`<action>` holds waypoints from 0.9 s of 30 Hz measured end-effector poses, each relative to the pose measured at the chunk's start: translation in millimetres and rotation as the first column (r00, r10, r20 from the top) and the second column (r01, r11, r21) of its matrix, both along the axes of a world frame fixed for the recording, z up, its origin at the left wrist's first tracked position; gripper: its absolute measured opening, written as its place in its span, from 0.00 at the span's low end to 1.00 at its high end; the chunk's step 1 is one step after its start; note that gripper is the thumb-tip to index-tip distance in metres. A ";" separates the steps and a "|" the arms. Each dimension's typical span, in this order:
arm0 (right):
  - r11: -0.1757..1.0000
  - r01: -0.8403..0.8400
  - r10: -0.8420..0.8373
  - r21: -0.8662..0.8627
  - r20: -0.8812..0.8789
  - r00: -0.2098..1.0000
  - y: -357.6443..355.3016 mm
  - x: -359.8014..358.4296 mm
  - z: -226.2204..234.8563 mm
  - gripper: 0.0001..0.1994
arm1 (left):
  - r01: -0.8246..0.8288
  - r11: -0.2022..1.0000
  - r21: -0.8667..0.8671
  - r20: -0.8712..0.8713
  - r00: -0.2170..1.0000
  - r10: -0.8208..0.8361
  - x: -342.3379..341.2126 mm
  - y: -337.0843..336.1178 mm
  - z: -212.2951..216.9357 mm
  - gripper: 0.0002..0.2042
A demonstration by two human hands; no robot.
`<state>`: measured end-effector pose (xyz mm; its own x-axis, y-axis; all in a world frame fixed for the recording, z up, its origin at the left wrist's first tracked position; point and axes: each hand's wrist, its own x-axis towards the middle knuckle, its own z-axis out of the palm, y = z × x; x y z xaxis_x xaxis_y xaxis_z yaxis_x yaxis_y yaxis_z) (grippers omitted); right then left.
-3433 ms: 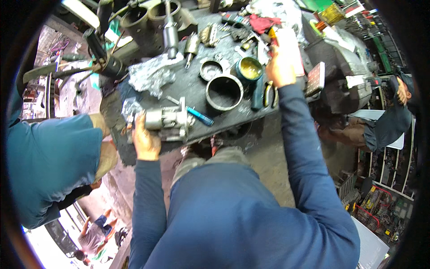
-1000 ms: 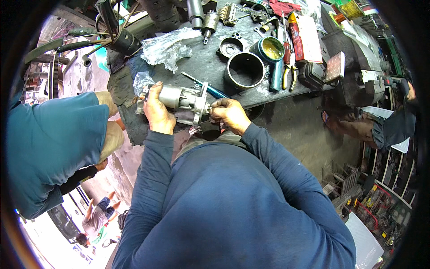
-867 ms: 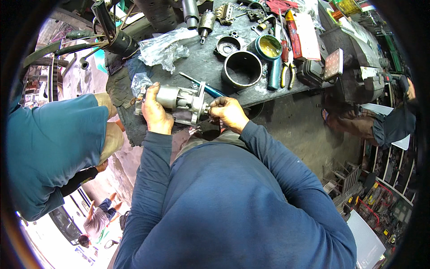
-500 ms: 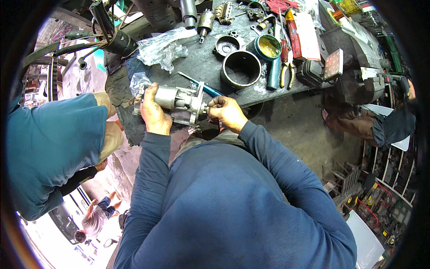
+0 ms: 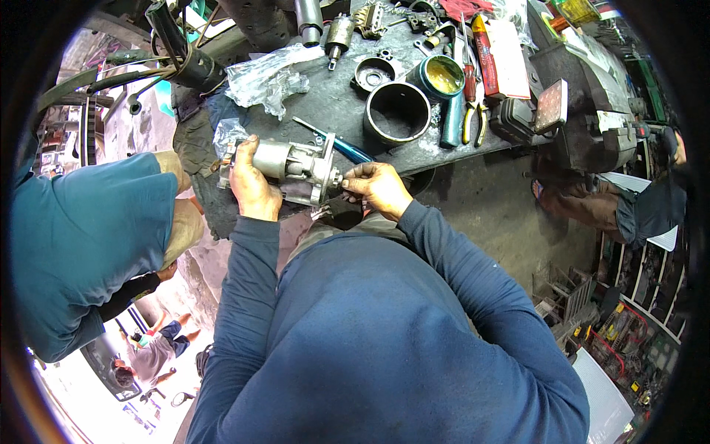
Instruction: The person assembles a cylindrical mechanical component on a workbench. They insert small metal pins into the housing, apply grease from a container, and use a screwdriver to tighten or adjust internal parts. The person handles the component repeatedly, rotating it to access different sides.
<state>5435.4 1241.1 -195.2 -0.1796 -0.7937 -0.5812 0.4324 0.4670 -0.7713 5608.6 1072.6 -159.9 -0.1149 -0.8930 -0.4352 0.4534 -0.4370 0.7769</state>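
My left hand [image 5: 254, 186] is wrapped round the body of a grey metal starter motor [image 5: 297, 160], held level just over the bench's near edge. Its flanged end faces right. At that end, my right hand [image 5: 380, 189] has its thumb and fingers pinched close beside the small pinion [image 5: 336, 177]; whatever lies between the fingertips is too small to make out. Just beyond the motor lies a screwdriver [image 5: 347, 149] with a blue handle. A wide, open metal cylinder [image 5: 398, 113] stands farther back to the right.
The dark workbench [image 5: 333, 100] bears crumpled clear plastic [image 5: 268, 80], an armature [image 5: 339, 37], an end housing [image 5: 374, 74], a tin of yellow grease [image 5: 442, 77], pliers [image 5: 475, 118] and a red box [image 5: 503, 59]. A person in teal [image 5: 96, 211] is close on my left.
My right hand has shifted slightly, its fingertips a little lower beside the pinion. The starter motor stays nearly in place in my left hand. A person in the far lower left has moved.
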 end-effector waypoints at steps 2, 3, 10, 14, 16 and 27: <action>0.999 0.041 -0.041 0.005 0.037 0.998 -1.1 1.1 0.5 0.11 | -0.002 1.000 0.006 0.007 1.000 0.002 -0.6 -0.4 0.7 0.10; 0.998 0.064 -0.065 0.021 0.047 0.997 -1.5 2.2 0.0 0.11 | -0.007 1.000 0.007 0.014 1.000 0.007 -0.6 -0.3 1.3 0.10; 0.998 0.054 -0.053 -0.033 0.052 0.997 -7.2 5.3 -15.4 0.11 | -0.011 0.999 -0.031 -0.004 1.000 0.011 -0.6 1.1 2.1 0.10; 0.995 0.062 -0.067 -0.080 -0.061 0.996 -2.2 4.9 -20.0 0.10 | -0.016 1.000 0.004 -0.011 1.000 0.017 1.0 0.2 -1.5 0.10; 0.994 0.058 -0.065 -0.092 -0.082 0.994 0.5 5.3 -19.4 0.10 | -0.022 1.000 0.010 -0.013 1.000 0.022 2.0 0.2 -2.7 0.10; 0.999 0.030 -0.030 -0.018 0.013 0.999 -6.5 2.2 -4.4 0.09 | -0.016 1.000 0.025 -0.013 1.000 0.016 -1.4 2.6 2.3 0.08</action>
<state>5437.7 1234.7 -199.6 -0.1959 -0.7986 -0.5691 0.4559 0.4396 -0.7739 5607.2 1075.2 -157.6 -0.1067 -0.8834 -0.4562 0.4710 -0.4490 0.7593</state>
